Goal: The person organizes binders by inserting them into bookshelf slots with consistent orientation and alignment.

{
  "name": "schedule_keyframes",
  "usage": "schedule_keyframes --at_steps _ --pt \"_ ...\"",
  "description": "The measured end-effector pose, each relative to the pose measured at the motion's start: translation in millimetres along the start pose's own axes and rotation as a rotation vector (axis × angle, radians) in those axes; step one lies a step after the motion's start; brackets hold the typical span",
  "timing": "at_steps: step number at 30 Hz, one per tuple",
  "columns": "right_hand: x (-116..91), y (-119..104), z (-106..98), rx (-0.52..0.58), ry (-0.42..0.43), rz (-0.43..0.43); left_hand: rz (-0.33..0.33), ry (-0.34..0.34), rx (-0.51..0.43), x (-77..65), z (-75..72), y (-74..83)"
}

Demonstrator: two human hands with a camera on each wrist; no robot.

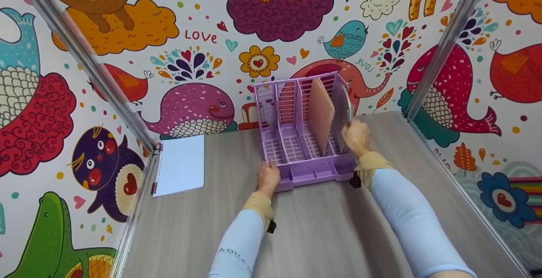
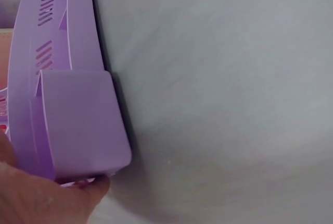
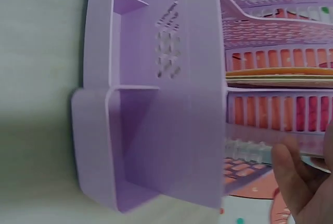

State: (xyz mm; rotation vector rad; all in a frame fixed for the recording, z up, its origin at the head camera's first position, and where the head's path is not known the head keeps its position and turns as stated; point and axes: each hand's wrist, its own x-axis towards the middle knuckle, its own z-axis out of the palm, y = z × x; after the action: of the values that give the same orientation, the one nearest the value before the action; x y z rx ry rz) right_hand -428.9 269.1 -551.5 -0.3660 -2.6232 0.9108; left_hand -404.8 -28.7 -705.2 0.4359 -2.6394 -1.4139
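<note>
A purple file organizer [image 1: 292, 159] with upright dividers stands on the table against the back wall. My left hand [image 1: 269, 178] grips its front left corner, the thumb and fingers around the small front pocket [image 2: 86, 125] in the left wrist view. At the organizer's right end, my right hand [image 1: 356, 137] pinches a thin notebook with a clear coil binding [image 3: 250, 151], which stands in the rightmost slot. Most of that notebook's cover is hidden by the hand and the organizer wall. One slot to the left, a tan-pink notebook [image 1: 320, 115] stands upright, leaning slightly.
On the table's left lies a white spiral notebook [image 1: 180, 165] with a red coil, beside the metal frame [image 1: 142, 129]. A patterned wall [image 1: 203, 66] closes the back and both sides. Grey tabletop [image 1: 313, 231] extends in front of the organizer.
</note>
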Motion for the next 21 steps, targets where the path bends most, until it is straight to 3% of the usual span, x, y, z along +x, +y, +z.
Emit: schedule_keyframes --at_steps 9,14,21 --pt "-3.0 6.9 20.5 0.027 -0.065 0.21 0.027 0.016 0.031 -2.8 4.3 0.6" --pt "-4.6 5.0 28.7 0.048 -0.082 0.231 0.005 0.004 0.015 -4.4 1.6 3.3" --pt "-4.3 3.4 30.3 -0.007 -0.146 0.235 -0.004 0.034 0.011 -3.6 -0.1 -0.3"
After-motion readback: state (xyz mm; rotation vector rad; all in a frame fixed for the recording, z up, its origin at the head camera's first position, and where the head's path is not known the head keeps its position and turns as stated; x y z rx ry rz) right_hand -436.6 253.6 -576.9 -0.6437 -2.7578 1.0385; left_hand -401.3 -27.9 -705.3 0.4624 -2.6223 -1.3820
